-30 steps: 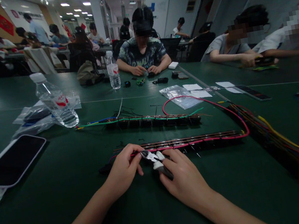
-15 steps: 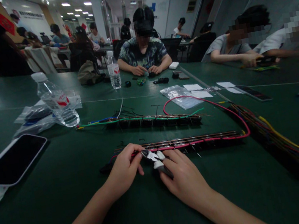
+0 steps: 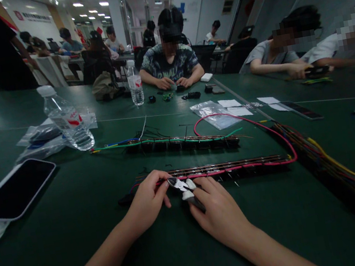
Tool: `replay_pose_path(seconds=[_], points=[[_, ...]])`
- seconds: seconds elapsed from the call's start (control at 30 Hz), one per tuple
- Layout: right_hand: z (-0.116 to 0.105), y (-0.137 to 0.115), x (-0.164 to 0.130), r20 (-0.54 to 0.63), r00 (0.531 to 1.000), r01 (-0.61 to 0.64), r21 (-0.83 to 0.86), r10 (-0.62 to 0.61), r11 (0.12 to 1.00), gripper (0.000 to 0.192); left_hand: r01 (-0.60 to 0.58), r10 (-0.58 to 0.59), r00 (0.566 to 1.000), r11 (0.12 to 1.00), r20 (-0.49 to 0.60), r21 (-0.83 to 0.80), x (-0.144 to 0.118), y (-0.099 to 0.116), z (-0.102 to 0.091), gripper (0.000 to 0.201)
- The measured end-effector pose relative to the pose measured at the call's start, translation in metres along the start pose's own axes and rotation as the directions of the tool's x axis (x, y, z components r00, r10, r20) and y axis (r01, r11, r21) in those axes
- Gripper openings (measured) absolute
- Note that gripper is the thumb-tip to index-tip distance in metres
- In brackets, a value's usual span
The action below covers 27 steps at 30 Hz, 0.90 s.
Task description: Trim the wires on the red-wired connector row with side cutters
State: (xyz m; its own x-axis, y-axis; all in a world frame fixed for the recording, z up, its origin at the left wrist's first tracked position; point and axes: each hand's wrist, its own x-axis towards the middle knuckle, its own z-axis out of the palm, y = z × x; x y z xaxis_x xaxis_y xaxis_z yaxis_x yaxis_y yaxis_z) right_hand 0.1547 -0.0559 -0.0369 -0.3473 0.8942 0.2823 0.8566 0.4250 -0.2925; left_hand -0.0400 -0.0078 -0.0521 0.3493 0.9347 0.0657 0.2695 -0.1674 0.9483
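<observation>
Diagonal cutters (image 3: 182,186) with grey-white and dark handles are gripped in my right hand (image 3: 214,202), their jaws pointing up and left. My left hand (image 3: 148,197) pinches at the tip of those jaws; whatever sits between its fingers is too small to make out. Just beyond both hands lies a long black wiring strip (image 3: 252,168) with a thick red wire (image 3: 289,143) along it and thin tie ends sticking out. Behind it, roughly parallel, rests a second wiring strip (image 3: 182,143) with a green wire and loose black tie tails.
On the left are a phone (image 3: 16,191), a leaning water bottle (image 3: 68,120) and plastic bags (image 3: 33,142). A thick wire bundle (image 3: 354,180) runs down the right side. Beyond lie a clear bag (image 3: 217,116), white papers and another bottle (image 3: 135,85). Several people sit across the green table.
My hands and the cutters stay practically where they were. In the background at the left, a standing person in black has shifted slightly.
</observation>
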Motion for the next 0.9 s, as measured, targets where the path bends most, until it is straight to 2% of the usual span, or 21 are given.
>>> replay_pose_path(seconds=[0.47, 0.77, 0.9], points=[[0.0034, 0.0045, -0.0003, -0.002, 1.000, 0.027, -0.011, -0.027, 1.000, 0.007, 0.006, -0.006, 1.000, 1.000, -0.005, 0.002, 0.0006, 0.0026, 0.0006, 0.015], [0.0082, 0.0091, 0.0012, -0.119, 0.991, 0.052, -0.038, -0.056, 0.998, 0.003, 0.008, -0.008, 1.000, 1.000, 0.000, 0.009, -0.0002, 0.0003, -0.0003, 0.016], [0.0079, 0.0084, 0.0019, -0.115, 0.992, 0.032, -0.083, -0.042, 0.996, 0.005, 0.010, -0.010, 1.000, 1.000, -0.002, 0.017, 0.0000, -0.0004, -0.0003, 0.017]])
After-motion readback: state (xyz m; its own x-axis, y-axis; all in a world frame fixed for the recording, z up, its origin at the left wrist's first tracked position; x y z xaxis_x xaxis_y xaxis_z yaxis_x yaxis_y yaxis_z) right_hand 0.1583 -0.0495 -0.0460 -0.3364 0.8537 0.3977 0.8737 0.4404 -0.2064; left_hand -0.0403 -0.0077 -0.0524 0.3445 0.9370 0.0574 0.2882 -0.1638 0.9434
